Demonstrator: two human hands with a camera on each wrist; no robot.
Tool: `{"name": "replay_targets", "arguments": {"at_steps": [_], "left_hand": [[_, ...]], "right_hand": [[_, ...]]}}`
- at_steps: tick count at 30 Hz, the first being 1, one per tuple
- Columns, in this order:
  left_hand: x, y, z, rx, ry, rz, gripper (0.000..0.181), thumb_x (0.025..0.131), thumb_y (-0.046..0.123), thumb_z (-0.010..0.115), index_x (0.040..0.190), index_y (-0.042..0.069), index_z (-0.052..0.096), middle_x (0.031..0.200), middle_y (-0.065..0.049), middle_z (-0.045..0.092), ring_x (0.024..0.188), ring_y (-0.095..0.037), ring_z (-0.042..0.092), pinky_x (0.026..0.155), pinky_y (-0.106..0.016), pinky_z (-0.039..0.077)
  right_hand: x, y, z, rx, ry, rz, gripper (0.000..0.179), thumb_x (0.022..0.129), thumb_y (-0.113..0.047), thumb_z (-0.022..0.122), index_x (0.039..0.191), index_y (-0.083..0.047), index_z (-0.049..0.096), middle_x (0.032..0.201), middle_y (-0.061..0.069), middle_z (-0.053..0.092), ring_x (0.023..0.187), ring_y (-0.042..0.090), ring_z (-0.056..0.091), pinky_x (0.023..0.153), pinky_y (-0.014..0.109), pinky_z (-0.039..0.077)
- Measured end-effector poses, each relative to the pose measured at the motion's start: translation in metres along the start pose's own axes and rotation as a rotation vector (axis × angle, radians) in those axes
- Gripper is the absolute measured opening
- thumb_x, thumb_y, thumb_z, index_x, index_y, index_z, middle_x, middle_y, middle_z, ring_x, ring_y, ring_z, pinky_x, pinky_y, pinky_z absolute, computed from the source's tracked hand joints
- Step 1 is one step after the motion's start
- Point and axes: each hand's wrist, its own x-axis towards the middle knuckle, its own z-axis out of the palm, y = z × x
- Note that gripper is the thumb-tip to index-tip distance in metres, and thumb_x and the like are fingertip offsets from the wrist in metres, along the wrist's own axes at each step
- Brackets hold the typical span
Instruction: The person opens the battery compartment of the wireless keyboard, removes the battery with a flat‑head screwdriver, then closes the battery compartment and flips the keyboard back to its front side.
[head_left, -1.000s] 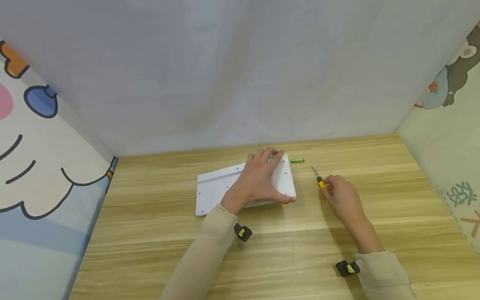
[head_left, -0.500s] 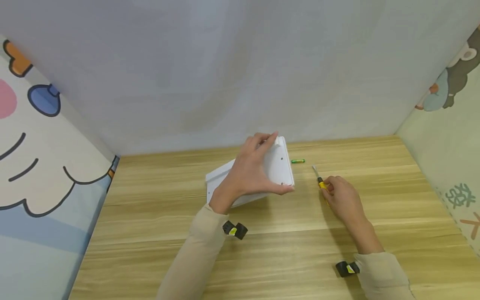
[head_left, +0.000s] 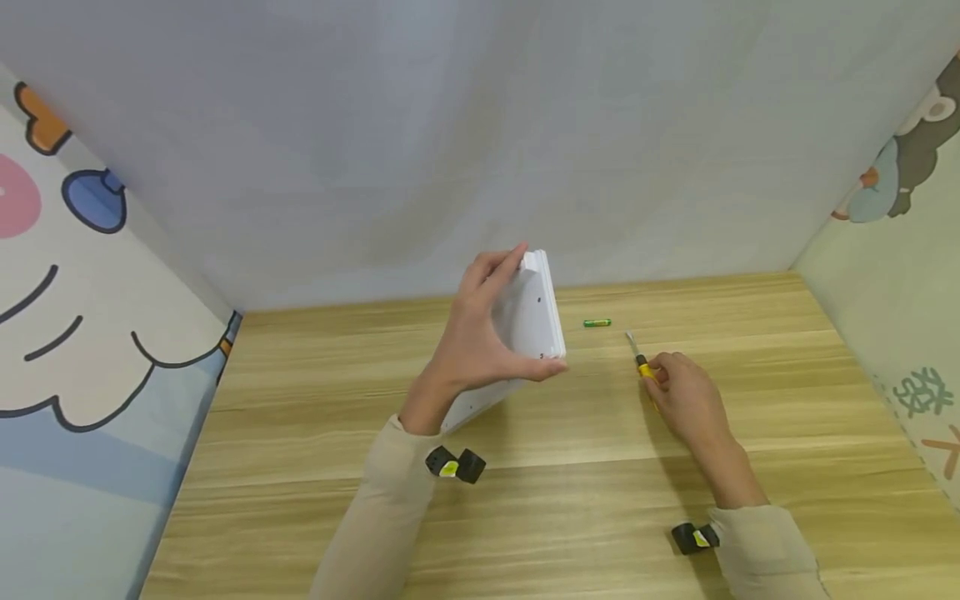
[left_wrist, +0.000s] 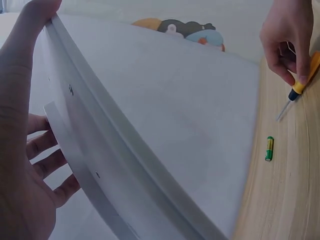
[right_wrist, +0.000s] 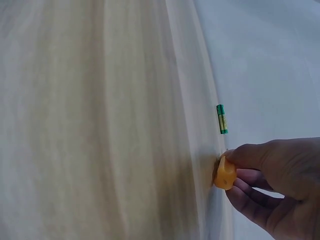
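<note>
My left hand (head_left: 474,333) grips a white keyboard (head_left: 528,312) across its right end, thumb on the near edge and fingers on the far edge. The keyboard's underside, with small screws and a raised ridge, faces my palm. It stands tilted, its right end raised, the other end low behind my wrist. In the left wrist view the keyboard (left_wrist: 110,145) runs diagonally past my fingers. My right hand (head_left: 686,396) pinches the yellow-and-black handle of a screwdriver (head_left: 643,367) low over the table, its metal tip pointing away from me. In the right wrist view the orange-yellow handle end (right_wrist: 225,175) shows between thumb and fingers.
A green battery (head_left: 597,322) lies on the wooden table (head_left: 570,517) between the keyboard and the screwdriver tip, near the back edge. A pale cloth wall (head_left: 480,150) rises behind the table. Cartoon-printed walls stand at left and right.
My left hand has lifted the keyboard's right end off the table and moved it up and to the left, tilting it steeply. The right hand, screwdriver and battery stay where they were.
</note>
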Motion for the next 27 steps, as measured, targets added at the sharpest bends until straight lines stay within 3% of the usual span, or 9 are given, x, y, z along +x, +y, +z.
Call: {"name": "replay_targets", "arguments": {"at_steps": [6,11,14,19,27], "left_hand": [[-0.003,0.005,-0.007,-0.059,0.044,0.005,0.123,0.050,0.039,0.096,0.158,0.033,0.037,0.141,-0.004,0.048,0.124,-0.018,0.048,0.092,-0.044,0.057],[-0.005,0.009,-0.010,-0.074,0.078,0.030,0.123,0.048,0.043,0.094,0.157,0.028,0.039,0.139,-0.008,0.049,0.123,-0.020,0.049,0.096,-0.045,0.055],[-0.006,0.009,-0.012,-0.083,0.108,0.043,0.123,0.051,0.063,0.089,0.157,0.021,0.041,0.137,-0.012,0.050,0.120,-0.022,0.050,0.099,-0.044,0.053],[-0.007,0.008,-0.014,-0.115,0.161,0.056,0.131,0.055,0.094,0.068,0.155,0.014,0.042,0.135,-0.014,0.051,0.119,-0.024,0.052,0.101,-0.044,0.051],[-0.010,0.006,-0.015,-0.235,0.212,0.070,0.134,0.056,0.092,0.071,0.155,0.008,0.040,0.140,-0.016,0.049,0.123,-0.022,0.051,0.106,-0.044,0.050]], "right_hand": [[0.000,-0.001,0.000,-0.004,0.002,0.000,0.023,0.095,-0.009,0.069,0.113,0.006,0.067,0.097,0.023,0.068,0.087,0.037,0.072,0.072,0.047,0.062],[-0.002,0.000,0.002,-0.001,0.022,-0.003,0.024,0.094,-0.009,0.070,0.114,0.006,0.068,0.097,0.023,0.068,0.087,0.036,0.072,0.073,0.048,0.062],[-0.003,0.002,0.004,0.008,0.041,-0.013,0.024,0.094,-0.009,0.070,0.114,0.005,0.068,0.096,0.023,0.068,0.086,0.036,0.072,0.074,0.048,0.062],[-0.004,0.006,0.004,0.032,0.043,-0.035,0.025,0.094,-0.009,0.070,0.114,0.006,0.068,0.096,0.024,0.068,0.085,0.037,0.072,0.071,0.047,0.063],[-0.001,0.006,0.001,0.030,0.006,-0.004,0.028,0.095,-0.012,0.068,0.117,0.006,0.067,0.099,0.024,0.069,0.087,0.036,0.072,0.074,0.049,0.062]]}}
